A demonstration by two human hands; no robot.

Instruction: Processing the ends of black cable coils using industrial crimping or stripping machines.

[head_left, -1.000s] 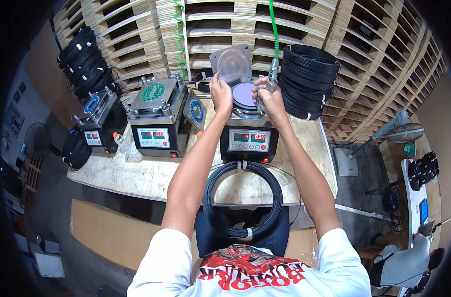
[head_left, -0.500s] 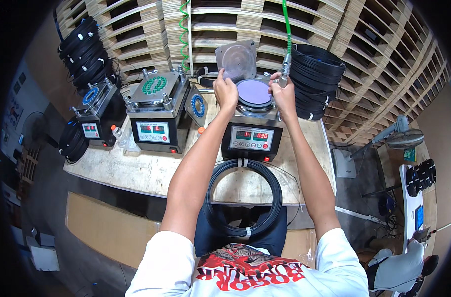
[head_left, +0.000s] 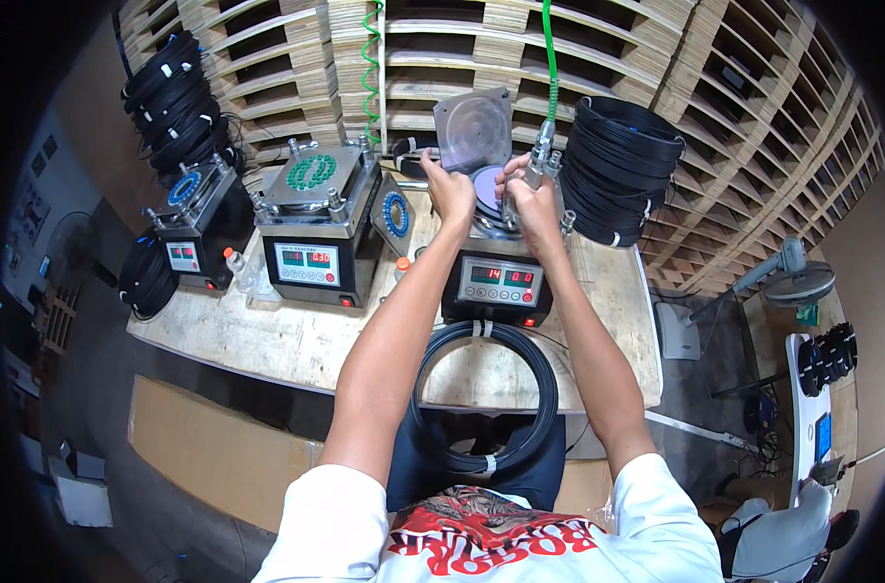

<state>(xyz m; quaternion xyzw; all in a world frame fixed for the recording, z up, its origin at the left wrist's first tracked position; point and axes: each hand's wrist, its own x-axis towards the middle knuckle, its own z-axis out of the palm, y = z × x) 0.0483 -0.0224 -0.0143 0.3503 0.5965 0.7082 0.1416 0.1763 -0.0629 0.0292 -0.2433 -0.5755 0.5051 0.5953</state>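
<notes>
My right hand (head_left: 530, 199) is wrapped round a metal air blow gun (head_left: 537, 167), its green coiled hose (head_left: 550, 92) running upward. The gun sits over the right side of a round lilac pad (head_left: 487, 185) on a black machine (head_left: 499, 282) with red digits. My left hand (head_left: 452, 197) is beside the pad's left edge, one finger stretched out and the others partly hidden; nothing shows in it. Behind the pad leans a square metal plate (head_left: 473, 126) with a round mark. A coil of black cable (head_left: 425, 389) hangs over the table edge toward my lap.
To the left stand two similar machines, one carrying a plate with a green ring (head_left: 311, 172), the other a blue ring (head_left: 183, 188). A plate with blue parts (head_left: 395, 214) leans beside the middle one. Black cable stacks (head_left: 622, 160) flank the table; wooden pallets (head_left: 423, 58) rise behind.
My right hand has brought the blow gun leftward and nearer, over the pad. My left hand has shifted slightly nearer. The digits on the front and middle machines' displays have changed.
</notes>
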